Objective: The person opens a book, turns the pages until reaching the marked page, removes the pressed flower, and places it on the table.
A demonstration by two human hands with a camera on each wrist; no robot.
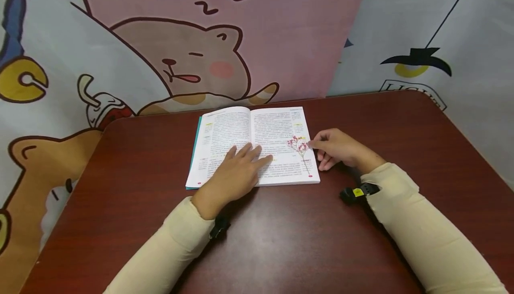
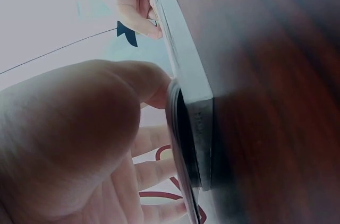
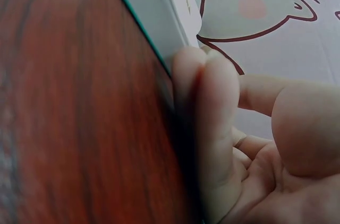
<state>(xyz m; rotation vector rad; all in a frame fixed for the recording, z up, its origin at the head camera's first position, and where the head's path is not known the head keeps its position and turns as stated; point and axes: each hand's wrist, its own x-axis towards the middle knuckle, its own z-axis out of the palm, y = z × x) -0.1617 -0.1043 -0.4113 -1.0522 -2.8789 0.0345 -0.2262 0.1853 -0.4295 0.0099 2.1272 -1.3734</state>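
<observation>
An open book with printed pages and a teal cover lies on the table. A sprig of small red flowers lies on its right-hand page, stem toward the lower corner. My left hand rests across the lower middle of the pages, fingers spread. In the left wrist view, its thumb touches the book's lower edge. My right hand is at the book's right edge, beside the blossoms. In the right wrist view, its thumb and forefinger meet and pinch the page edge; their tips hide the grip.
The dark reddish-brown table has a glossy top. Behind it hangs a cartoon-printed cloth with a sleeping bear. Black wrist cameras sit under both cream sleeves, the right one close to the tabletop.
</observation>
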